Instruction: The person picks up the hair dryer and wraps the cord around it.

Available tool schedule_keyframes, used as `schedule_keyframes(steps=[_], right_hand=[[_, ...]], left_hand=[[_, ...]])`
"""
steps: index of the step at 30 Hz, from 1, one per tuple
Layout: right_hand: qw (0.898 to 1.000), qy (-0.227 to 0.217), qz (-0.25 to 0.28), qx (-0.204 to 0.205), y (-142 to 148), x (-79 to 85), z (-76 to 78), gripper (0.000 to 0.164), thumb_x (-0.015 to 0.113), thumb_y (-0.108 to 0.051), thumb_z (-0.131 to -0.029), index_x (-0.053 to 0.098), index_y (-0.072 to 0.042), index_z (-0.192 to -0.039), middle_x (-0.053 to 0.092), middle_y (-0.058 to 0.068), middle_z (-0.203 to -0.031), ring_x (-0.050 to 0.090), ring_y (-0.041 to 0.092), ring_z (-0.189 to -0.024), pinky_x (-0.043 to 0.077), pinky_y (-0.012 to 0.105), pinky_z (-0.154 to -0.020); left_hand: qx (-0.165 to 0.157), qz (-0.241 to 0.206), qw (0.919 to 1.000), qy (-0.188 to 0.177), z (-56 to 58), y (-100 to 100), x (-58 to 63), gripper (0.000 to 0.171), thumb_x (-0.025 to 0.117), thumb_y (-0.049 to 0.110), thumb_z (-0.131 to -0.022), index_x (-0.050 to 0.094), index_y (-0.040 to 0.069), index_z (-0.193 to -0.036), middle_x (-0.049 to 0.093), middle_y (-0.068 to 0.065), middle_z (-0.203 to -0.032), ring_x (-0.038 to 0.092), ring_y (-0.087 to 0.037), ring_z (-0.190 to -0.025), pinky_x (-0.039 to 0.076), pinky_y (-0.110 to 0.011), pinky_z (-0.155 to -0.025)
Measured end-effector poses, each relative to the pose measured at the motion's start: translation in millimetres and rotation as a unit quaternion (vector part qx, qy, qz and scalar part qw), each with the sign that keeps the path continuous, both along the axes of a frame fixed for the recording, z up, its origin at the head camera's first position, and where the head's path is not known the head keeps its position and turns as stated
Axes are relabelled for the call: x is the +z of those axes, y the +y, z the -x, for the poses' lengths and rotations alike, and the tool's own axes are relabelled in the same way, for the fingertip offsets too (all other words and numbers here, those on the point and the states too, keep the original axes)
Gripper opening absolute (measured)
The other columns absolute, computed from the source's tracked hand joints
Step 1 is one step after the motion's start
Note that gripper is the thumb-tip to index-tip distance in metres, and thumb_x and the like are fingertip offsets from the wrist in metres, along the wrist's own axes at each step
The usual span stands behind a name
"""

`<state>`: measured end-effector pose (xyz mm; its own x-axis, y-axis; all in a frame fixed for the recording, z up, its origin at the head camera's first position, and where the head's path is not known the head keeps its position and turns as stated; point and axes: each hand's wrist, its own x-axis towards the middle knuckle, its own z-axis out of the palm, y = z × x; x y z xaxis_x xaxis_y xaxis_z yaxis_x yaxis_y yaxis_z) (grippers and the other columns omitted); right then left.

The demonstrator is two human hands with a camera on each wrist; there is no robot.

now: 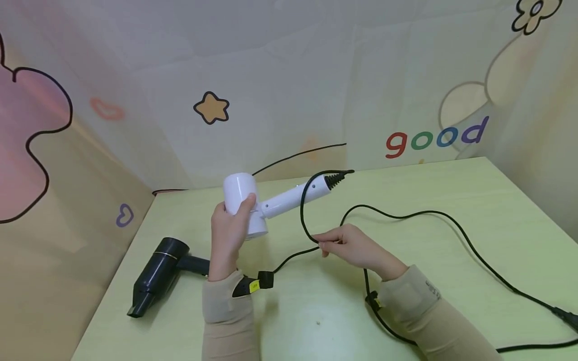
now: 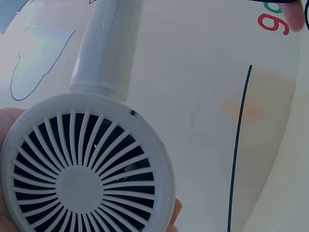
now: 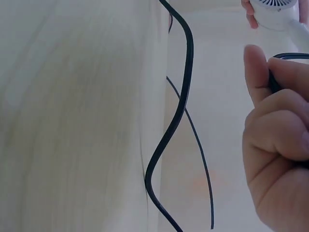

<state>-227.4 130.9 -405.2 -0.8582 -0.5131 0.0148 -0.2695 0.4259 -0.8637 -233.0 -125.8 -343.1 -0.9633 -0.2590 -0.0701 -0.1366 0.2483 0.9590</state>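
A white hair dryer (image 1: 295,199) is held up over the table in my left hand (image 1: 230,233), which grips it round the barrel with the thumb across the near side. The left wrist view shows its round slotted grille (image 2: 79,186) close up, with the handle pointing up. From the handle's end a black cord (image 1: 303,215) curves down to my right hand (image 1: 356,248). Thumb and index finger pinch the cord there; in the right wrist view the other fingers (image 3: 277,133) are curled in. A black hair dryer (image 1: 158,276) lies on the table, its handle partly behind my left wrist.
More black cord (image 1: 469,240) loops across the right side of the pale green table (image 1: 316,326), reaching a black connector (image 1: 564,317) at the right edge. A printed curtain (image 1: 289,75) hangs behind the table. Each wrist wears a strap.
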Motion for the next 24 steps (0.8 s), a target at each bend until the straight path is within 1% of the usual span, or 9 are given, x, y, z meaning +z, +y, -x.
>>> schedule_keyframes(steps=[1,3,5,7,8,11,15,18,24], right_hand=[[1.000,-0.001,0.000,-0.009,1.3,0.3,1.2,0.031,0.057,-0.018,-0.094,0.064,-0.006,-0.122,0.070,0.012,-0.084,0.026,0.008,-0.048,0.025,0.022,-0.047],[1.000,-0.003,-0.001,-0.028,4.0,1.1,3.0,0.030,0.058,-0.019,-0.093,0.066,-0.005,-0.119,0.072,0.008,-0.082,0.040,0.006,-0.057,0.032,0.022,-0.054],[0.998,-0.013,-0.005,-0.055,6.5,1.7,4.8,0.028,0.060,-0.022,-0.092,0.069,-0.005,-0.113,0.072,0.004,-0.079,0.045,0.007,-0.065,0.034,0.024,-0.059],[0.996,-0.033,0.000,-0.082,8.7,2.0,6.5,0.027,0.062,-0.025,-0.091,0.070,-0.004,-0.107,0.070,0.001,-0.073,0.046,0.008,-0.062,0.035,0.024,-0.056],[0.995,-0.046,0.005,-0.094,9.6,1.8,7.4,0.028,0.064,-0.026,-0.090,0.070,-0.003,-0.104,0.067,0.000,-0.069,0.046,0.007,-0.059,0.035,0.023,-0.054],[0.987,-0.091,0.038,-0.127,12.0,0.2,10.0,0.032,0.066,-0.029,-0.088,0.068,0.001,-0.100,0.056,-0.001,-0.061,0.033,0.008,-0.047,0.029,0.021,-0.044],[0.975,-0.134,0.095,-0.152,14.5,-1.0,11.7,0.035,0.063,-0.026,-0.090,0.063,0.005,-0.108,0.048,-0.001,-0.064,0.031,0.007,-0.048,0.027,0.019,-0.043],[0.969,-0.146,0.110,-0.164,15.7,-1.8,12.5,0.035,0.060,-0.024,-0.093,0.062,0.004,-0.114,0.049,0.000,-0.070,0.030,0.007,-0.049,0.025,0.019,-0.044],[0.969,-0.133,0.103,-0.180,19.2,-4.1,15.9,0.034,0.058,-0.024,-0.094,0.062,0.002,-0.115,0.055,0.002,-0.078,0.031,0.006,-0.048,0.027,0.018,-0.043]], left_hand=[[0.000,-0.001,1.0000,0.000,-0.7,-0.8,1.2,0.076,0.061,0.052,-0.085,0.036,0.000,-0.135,0.051,-0.016,-0.123,0.058,-0.030,-0.102,0.052,-0.043,-0.081],[0.000,0.000,1.0000,-0.002,-1.7,-2.6,3.2,0.076,0.061,0.052,-0.084,0.036,0.001,-0.135,0.051,-0.016,-0.123,0.058,-0.030,-0.102,0.052,-0.042,-0.080],[-0.001,0.000,1.0000,-0.004,-2.7,-4.1,5.1,0.077,0.062,0.052,-0.084,0.036,0.001,-0.135,0.051,-0.016,-0.123,0.057,-0.030,-0.102,0.052,-0.042,-0.081],[-0.002,-0.003,1.0000,-0.004,-3.4,-5.7,6.5,0.077,0.062,0.052,-0.084,0.035,0.001,-0.136,0.051,-0.016,-0.124,0.057,-0.030,-0.103,0.052,-0.042,-0.081],[-0.003,-0.004,1.0000,-0.004,-3.8,-6.4,7.1,0.077,0.062,0.052,-0.084,0.035,0.001,-0.136,0.050,-0.016,-0.124,0.057,-0.030,-0.103,0.051,-0.042,-0.081],[-0.006,-0.011,0.9999,0.000,-5.2,-8.0,8.4,0.076,0.063,0.050,-0.084,0.035,0.001,-0.136,0.050,-0.016,-0.124,0.056,-0.030,-0.103,0.051,-0.042,-0.082],[-0.007,-0.017,0.9998,0.007,-6.6,-9.0,8.5,0.076,0.064,0.050,-0.083,0.036,0.001,-0.135,0.051,-0.016,-0.123,0.057,-0.030,-0.102,0.051,-0.041,-0.081],[-0.009,-0.018,0.9997,0.010,-7.4,-9.6,8.3,0.076,0.065,0.049,-0.083,0.037,0.002,-0.135,0.051,-0.015,-0.123,0.057,-0.030,-0.101,0.051,-0.040,-0.080],[-0.017,-0.014,0.9997,0.009,-9.5,-11.6,10.7,0.073,0.066,0.049,-0.083,0.038,0.003,-0.134,0.053,-0.014,-0.122,0.058,-0.029,-0.100,0.052,-0.037,-0.078]])
